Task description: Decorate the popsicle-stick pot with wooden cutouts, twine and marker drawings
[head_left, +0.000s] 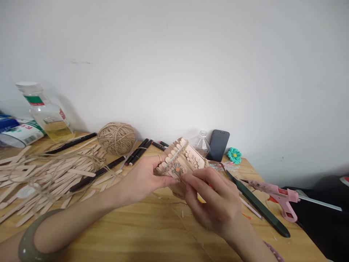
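Observation:
A small craft piece made of wooden sticks (193, 156) is held up over the middle of the table, tilted. Twine and a glittery strand run along its scalloped edge, and a grey flower with an orange centre (177, 169) sits on its face. My left hand (144, 178) grips the piece from the left, thumb on the front, a ring on one finger. From the right, my right hand (215, 196) has its thumb and forefinger pinched at the face, just beside the flower; whatever is between those fingertips is too small to make out.
Loose wooden sticks (62, 174), twine and black markers (140, 152) cover the left, with a twine ball (116, 138) and glass bottle (54, 120) behind. A phone (219, 145) leans on the wall. At right lie a dark green tool (261, 207) and pink glue gun (283, 196).

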{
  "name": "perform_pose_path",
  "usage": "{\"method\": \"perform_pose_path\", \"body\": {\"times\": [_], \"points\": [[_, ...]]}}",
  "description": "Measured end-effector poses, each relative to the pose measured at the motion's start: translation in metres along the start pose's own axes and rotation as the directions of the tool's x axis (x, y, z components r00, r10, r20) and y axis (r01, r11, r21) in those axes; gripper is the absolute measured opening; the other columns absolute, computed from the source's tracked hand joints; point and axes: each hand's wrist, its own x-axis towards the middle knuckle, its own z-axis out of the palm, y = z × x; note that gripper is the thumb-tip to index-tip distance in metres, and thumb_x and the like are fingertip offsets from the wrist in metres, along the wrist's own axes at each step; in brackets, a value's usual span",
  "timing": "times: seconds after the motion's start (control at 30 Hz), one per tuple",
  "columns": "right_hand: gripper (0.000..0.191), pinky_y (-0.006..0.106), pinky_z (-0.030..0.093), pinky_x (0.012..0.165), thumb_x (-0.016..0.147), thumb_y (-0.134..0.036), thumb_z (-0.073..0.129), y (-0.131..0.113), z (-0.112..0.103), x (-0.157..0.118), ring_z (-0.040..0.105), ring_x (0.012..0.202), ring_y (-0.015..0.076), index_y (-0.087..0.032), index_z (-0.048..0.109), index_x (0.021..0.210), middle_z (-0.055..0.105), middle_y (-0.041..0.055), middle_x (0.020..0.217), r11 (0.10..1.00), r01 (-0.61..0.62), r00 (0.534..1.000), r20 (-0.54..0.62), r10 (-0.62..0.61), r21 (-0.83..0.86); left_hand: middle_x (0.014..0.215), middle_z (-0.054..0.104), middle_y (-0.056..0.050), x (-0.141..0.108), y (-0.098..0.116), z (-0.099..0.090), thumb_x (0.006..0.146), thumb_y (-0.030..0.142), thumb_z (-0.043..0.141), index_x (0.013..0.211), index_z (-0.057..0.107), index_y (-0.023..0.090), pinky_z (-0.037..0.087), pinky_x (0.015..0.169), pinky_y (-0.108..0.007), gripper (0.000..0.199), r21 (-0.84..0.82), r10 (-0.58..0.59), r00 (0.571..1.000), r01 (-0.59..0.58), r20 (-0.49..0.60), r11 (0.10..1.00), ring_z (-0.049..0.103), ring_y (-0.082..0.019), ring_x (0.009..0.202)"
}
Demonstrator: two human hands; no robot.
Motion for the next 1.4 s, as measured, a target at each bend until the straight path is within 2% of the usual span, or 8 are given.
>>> {"method": "perform_pose_path", "body": {"times": [0.27,0.4,0.53,0.73,0.9,1.1,1.3,1.4], "points": [[0.02,0.026,0.044,0.05,0.077,-0.005,0.057,-0.002,0.0,0.004,0.054,0.06,0.014,-0.017,0.061,0.092,0.062,0.0047,0.074,0.999,-0.036,0.999,-0.007,0.036,0.016,0.09,0.072,-0.001,-0.001,0.002,0.001,0.072,0.031,0.068,0.089,0.067,0.016,0.049,0.08,-0.028,0.022,0.067,0.028,1.0,-0.027,-0.014,0.997,0.064,-0.021,0.09],[0.02,0.024,0.046,0.053,0.08,-0.005,0.051,-0.004,-0.006,0.008,0.056,0.064,0.0131,-0.019,0.058,0.092,0.06,0.0031,0.077,0.966,-0.146,0.988,-0.01,0.152,0.214,0.09,0.073,0.0,-0.001,0.004,0.002,0.072,0.028,0.068,0.089,0.067,0.016,0.05,0.079,-0.026,0.021,0.066,0.029,0.999,-0.028,-0.018,0.997,0.064,-0.02,0.089],[0.011,0.025,0.044,0.056,0.081,-0.01,0.054,-0.004,-0.01,0.014,0.052,0.062,0.0124,-0.021,0.054,0.08,0.056,-0.0005,0.07,0.896,-0.338,0.933,-0.027,0.36,0.288,0.088,0.073,-0.002,-0.002,0.005,0.002,0.07,0.027,0.067,0.086,0.066,0.015,0.05,0.076,-0.027,0.02,0.089,0.0,0.999,0.003,-0.035,0.996,0.065,-0.021,0.087],[0.013,0.023,0.041,0.052,0.075,-0.016,0.059,-0.001,-0.008,0.021,0.048,0.057,0.0114,-0.021,0.048,0.07,0.049,-0.0041,0.063,0.682,-0.574,0.806,0.166,0.567,0.453,0.091,0.072,-0.002,-0.002,0.004,0.001,0.072,0.03,0.066,0.09,0.067,0.016,0.049,0.078,-0.027,0.024,0.163,0.006,0.999,0.0,-0.031,0.987,0.064,-0.022,0.089],[0.016,0.023,0.038,0.054,0.073,-0.016,0.059,-0.002,-0.006,0.021,0.044,0.058,0.0115,-0.021,0.046,0.066,0.046,-0.0045,0.062,0.675,-0.594,0.794,0.185,0.579,0.437,0.092,0.072,0.0,-0.003,0.004,0.001,0.07,0.028,0.068,0.092,0.068,0.016,0.047,0.08,-0.027,0.025,0.262,0.077,0.996,-0.061,-0.053,0.963,0.063,-0.022,0.089],[0.019,0.024,0.036,0.055,0.075,-0.016,0.059,-0.003,-0.006,0.02,0.043,0.059,0.0118,-0.021,0.043,0.065,0.045,-0.0044,0.063,0.671,-0.624,0.778,0.229,0.586,0.402,0.091,0.072,0.0,-0.004,0.005,0.003,0.071,0.028,0.067,0.094,0.068,0.016,0.047,0.078,-0.026,0.026,0.257,0.058,0.998,-0.046,-0.037,0.965,0.063,-0.022,0.089],[0.02,0.024,0.036,0.054,0.076,-0.016,0.058,-0.001,-0.005,0.021,0.042,0.059,0.0119,-0.021,0.043,0.065,0.045,-0.0043,0.062,0.684,-0.615,0.786,0.238,0.57,0.393,0.091,0.072,0.001,-0.004,0.004,0.002,0.071,0.027,0.067,0.094,0.068,0.017,0.046,0.078,-0.025,0.024,0.263,0.071,0.997,-0.057,-0.044,0.963,0.063,-0.02,0.088],[0.02,0.024,0.036,0.054,0.077,-0.015,0.058,-0.001,-0.004,0.019,0.044,0.059,0.012,-0.021,0.043,0.065,0.046,-0.0039,0.063,0.722,-0.592,0.805,0.229,0.547,0.356,0.09,0.072,0.001,-0.005,0.004,0.003,0.072,0.027,0.066,0.092,0.068,0.017,0.046,0.077,-0.026,0.023,0.275,0.065,0.997,-0.051,-0.042,0.96,0.062,-0.021,0.087]]}}
